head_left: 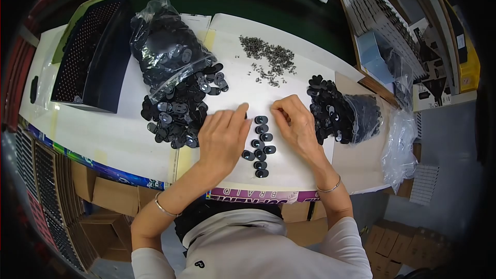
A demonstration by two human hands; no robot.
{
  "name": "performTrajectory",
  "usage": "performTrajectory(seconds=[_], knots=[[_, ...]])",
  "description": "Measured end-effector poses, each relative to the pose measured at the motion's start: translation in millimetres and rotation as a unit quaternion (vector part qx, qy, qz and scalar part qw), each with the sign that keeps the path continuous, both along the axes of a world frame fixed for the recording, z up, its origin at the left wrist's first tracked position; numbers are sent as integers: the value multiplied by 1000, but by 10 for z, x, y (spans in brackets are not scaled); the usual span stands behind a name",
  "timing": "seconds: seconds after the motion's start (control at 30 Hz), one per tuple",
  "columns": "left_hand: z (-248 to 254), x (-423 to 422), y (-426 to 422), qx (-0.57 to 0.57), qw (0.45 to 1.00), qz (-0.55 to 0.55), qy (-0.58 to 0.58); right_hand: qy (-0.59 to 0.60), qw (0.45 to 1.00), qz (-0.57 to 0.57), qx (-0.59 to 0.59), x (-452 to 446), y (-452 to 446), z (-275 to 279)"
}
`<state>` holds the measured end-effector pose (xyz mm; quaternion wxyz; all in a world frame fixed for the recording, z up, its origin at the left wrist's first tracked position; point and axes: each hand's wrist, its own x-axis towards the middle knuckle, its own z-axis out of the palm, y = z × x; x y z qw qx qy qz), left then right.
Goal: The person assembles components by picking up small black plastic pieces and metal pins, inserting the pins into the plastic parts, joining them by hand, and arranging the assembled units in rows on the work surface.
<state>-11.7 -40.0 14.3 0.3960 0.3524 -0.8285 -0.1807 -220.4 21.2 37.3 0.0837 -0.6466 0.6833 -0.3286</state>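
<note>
Over the white tabletop, my left hand (222, 137) has its fingers bent, thumb and forefinger close together. A dark sliver shows at their tips, too little to name. My right hand (296, 123) pinches thumb and forefinger; whatever is between them is hidden. Between the hands lies an uneven column of several black oval plastic pieces (266, 137), each with a shiny spot. Beside my left hand is a heap of loose black oval parts (178, 111). Right of my right hand, more black parts (324, 106) spill from a clear bag (364, 118). Small metal pieces (268, 54) lie scattered beyond both hands.
A large clear bag of black parts (168, 46) rests on the left heap. Farther left stands a dark box (106, 72). Stacked white trays (380, 13) and a light-blue box (373, 54) are at the right. Cardboard boxes (116, 196) sit below the table.
</note>
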Motion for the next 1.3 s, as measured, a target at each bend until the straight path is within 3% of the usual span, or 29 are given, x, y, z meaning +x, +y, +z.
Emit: performTrajectory(seconds=[0.23, 0.4, 0.6, 0.8, 0.93, 1.13, 1.3], knots=[[-34, 168, 223, 19, 999, -45, -8, -110, 989, 19, 92, 122, -116, 128], [-202, 171, 176, -63, 994, -70, -63, -143, 980, 89, 105, 159, -266, 138], [-237, 151, 178, -85, 991, -66, -83, -97, 979, 151, 96, 141, -377, 139], [-266, 149, 173, -97, 989, -62, -93, 34, 987, 156, 25, 251, -364, 153], [-241, 144, 175, -81, 992, -64, -79, 20, 984, 175, 20, 136, -266, 196], [-211, 169, 169, -47, 995, -63, -66, -3, 999, -51, 12, -501, 273, 324], [-177, 156, 133, -39, 995, -67, -69, 65, 997, -30, -3, -535, 668, 356]])
